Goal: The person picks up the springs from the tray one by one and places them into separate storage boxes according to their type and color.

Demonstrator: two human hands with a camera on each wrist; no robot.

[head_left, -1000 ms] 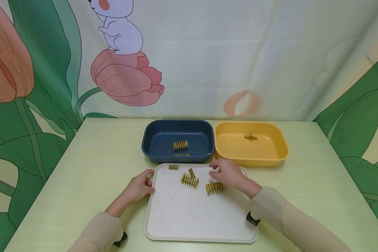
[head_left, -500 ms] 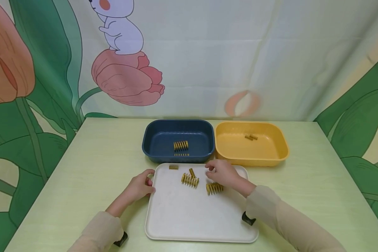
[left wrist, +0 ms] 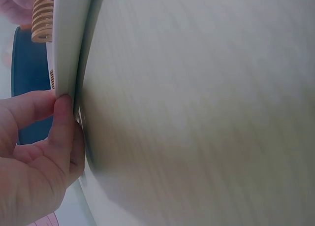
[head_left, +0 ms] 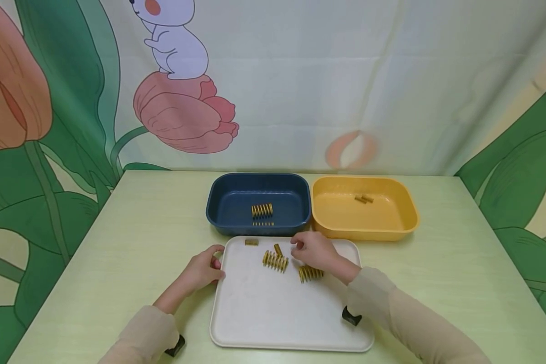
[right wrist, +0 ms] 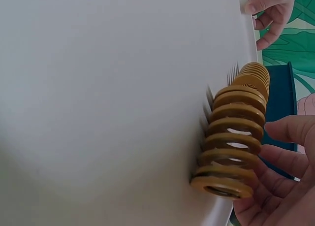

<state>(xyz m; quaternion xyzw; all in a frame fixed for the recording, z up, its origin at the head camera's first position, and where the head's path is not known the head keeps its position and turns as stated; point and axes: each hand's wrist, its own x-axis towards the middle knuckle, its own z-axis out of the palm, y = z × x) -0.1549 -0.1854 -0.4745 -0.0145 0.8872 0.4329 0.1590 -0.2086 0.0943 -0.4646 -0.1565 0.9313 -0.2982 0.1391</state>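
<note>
My left hand (head_left: 201, 269) pinches the left rim of a white tray (head_left: 273, 318); in the left wrist view, its thumb and fingers meet at the edge. On the tray lie two large gold coil springs, one in the middle (head_left: 275, 261) and one further right (head_left: 310, 274). Two small springs are near the far rim, one at left (head_left: 252, 242) and one (head_left: 278, 250) just behind the middle large spring. Over the tray's far right part, my right hand (head_left: 316, 250) hovers with loosely bent fingers and nothing visible between them. In the right wrist view its fingers are beside the nearer large spring (right wrist: 231, 142).
Behind the tray stand a dark blue bin (head_left: 218, 225) with a large spring (head_left: 262, 210) inside and a yellow bin (head_left: 409, 212) with two small springs (head_left: 364, 199). They sit side by side on a pale green table (head_left: 154, 202). A printed curtain (head_left: 291, 101) hangs behind.
My right hand has moved left over the tray, from near the yellow bin's front toward the small spring by the middle large one. The left hand stays at the tray's rim.
</note>
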